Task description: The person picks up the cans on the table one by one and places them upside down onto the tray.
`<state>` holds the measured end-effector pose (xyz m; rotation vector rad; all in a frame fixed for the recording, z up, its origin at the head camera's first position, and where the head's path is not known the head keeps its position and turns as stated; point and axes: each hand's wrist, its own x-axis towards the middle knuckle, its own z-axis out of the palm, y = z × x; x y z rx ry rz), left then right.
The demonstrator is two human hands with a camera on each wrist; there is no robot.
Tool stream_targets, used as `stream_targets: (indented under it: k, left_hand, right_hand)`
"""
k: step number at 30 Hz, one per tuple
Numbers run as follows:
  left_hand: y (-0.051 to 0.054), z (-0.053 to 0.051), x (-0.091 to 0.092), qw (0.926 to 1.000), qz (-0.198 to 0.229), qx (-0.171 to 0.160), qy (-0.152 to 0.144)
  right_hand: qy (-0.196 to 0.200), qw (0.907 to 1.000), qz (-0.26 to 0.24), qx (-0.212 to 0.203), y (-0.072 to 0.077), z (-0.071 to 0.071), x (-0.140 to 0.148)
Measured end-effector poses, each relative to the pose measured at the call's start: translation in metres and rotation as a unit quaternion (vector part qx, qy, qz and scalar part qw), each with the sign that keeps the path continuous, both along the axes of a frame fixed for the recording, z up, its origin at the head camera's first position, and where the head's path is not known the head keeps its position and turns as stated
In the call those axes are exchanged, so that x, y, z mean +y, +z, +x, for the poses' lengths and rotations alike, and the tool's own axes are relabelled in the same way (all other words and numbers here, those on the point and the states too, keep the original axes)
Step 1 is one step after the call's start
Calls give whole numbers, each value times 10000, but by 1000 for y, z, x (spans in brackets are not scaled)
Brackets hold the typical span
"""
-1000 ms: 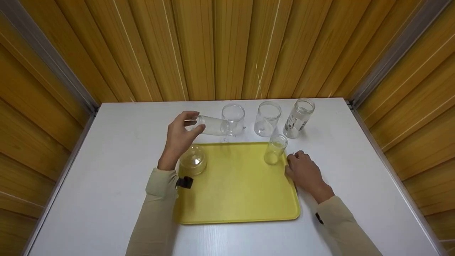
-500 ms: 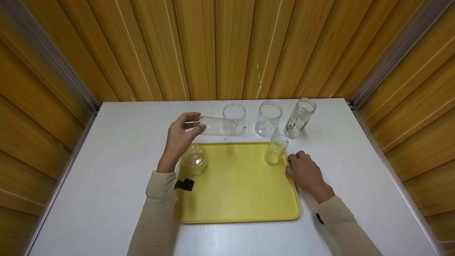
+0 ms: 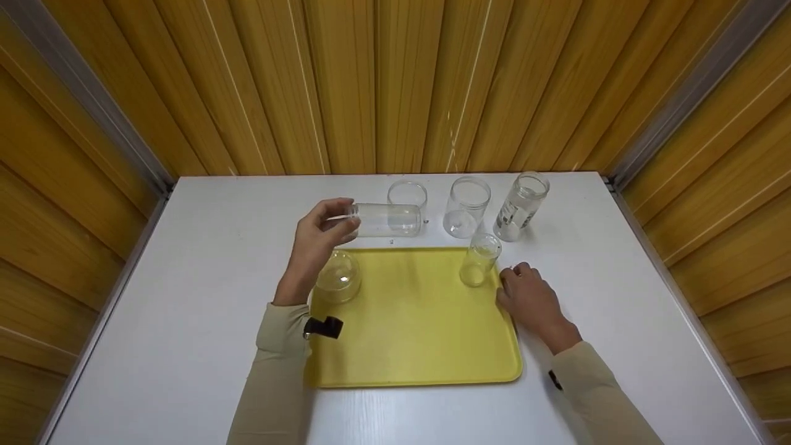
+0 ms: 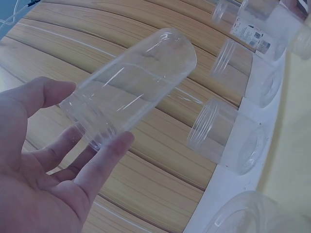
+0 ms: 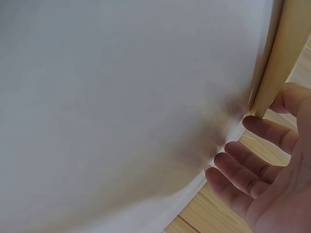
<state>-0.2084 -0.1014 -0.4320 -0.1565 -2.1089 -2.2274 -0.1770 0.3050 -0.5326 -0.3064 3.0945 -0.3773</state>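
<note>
L hand [image 3: 316, 238]: thumb + fingertips pinching threaded neck [image 4: 92, 119] of clear jar [image 3: 388, 220]; palm off it.
Clear jar: approx. 11–12 o'clock from ctr of tray [image 3: 420, 321], past far rim; on its side, base [image 4: 183, 48] to 3 o'clock; looks raised off table [image 3: 185, 309].
Feel (est.): prob. glass, poss. hard plastic; stiff, fairly light, slick walls; treat as fragile.
Grip pt: neck ridges shd give bite, but base overhangs, so may dip; mid-body hold prob. better balanced. Don't squeeze hard.
R hand [image 3: 532, 303]: approx. 3 o'clock, by tray rim; fingers relaxed, slightly spaced, no jar; rim contact can't tell.
Standing jar [image 3: 408, 190]: 12 o'clock, overlaps held one in head view but apart in L-wrist view; knock risk.
Tray load: squat vessel [image 3: 342, 281] at 10, tall jar [image 3: 479, 266] at 1–2.
</note>
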Motion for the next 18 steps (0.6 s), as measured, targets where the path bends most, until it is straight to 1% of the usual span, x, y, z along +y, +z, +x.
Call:
stream_targets:
  k: [5,9,13,18]
  left_hand:
    - [2,4,0,9989,398,-232,13]
    - [3,7,0,9973,672,-281,-48]
    - [3,11,0,9962,814,-278,-128]
    - [2,15,0,9953,901,-313,-174]
  right_hand:
    - [-11,10000,-41,23,0,0,0]
    - [4,9999,-82,71,0,0,0]
    - [33,9999,-104,130,-2,0,1]
    - [-4,9999,-112,65,-2,0,1]
